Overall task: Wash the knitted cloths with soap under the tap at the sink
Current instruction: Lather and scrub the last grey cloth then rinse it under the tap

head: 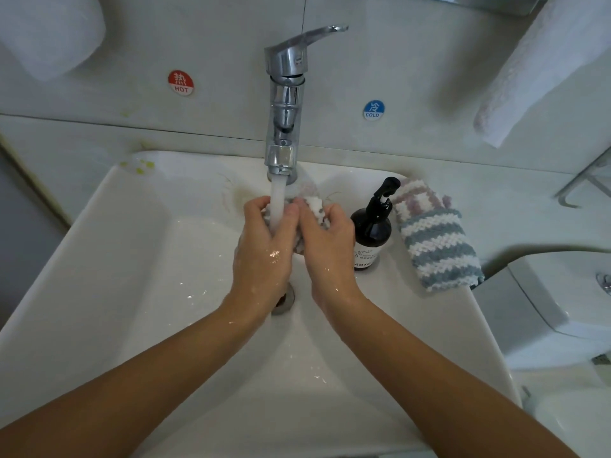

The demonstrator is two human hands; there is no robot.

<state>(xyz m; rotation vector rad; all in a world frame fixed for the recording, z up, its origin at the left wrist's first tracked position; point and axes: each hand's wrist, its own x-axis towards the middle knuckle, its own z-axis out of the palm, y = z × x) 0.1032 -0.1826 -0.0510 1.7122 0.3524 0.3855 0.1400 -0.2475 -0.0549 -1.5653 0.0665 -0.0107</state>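
Head view: a bunched knitted cloth (313, 206), white and grey with a pale purple tint, is held directly under the tap (285, 104), above the basin of the white sink (132, 259). The water stream (277, 200) runs from the spout onto the cloth and the left hand (264, 249). The left hand's grip is clamped on the cloth: fingers curled round its left side, thumb pressed on top beside the stream. The right hand (327, 246) has its grip clamped on the cloth's right side, fingers wrapped over it, thumb meeting the left thumb at the middle. Both hands are wet, with droplets showing on the backs and wrists. Most of the cloth is hidden inside the two hands; only its top and a small part of its lower edge show.

The drain (286, 300) lies below the wrists, partly covered by the left one. A dark soap pump bottle (372, 233) stands upright on the sink's right rim, just beside the right hand. Further right on the rim lies a folded blue-and-white striped knitted cloth (436, 246), with a purple-and-white striped knitted cloth (418, 195) behind it, touching it. On the wall behind, a red HOT sticker (181, 83) sits left of the tap and a blue COLD sticker (373, 110) right of it. A white towel (542, 71) hangs at upper right.
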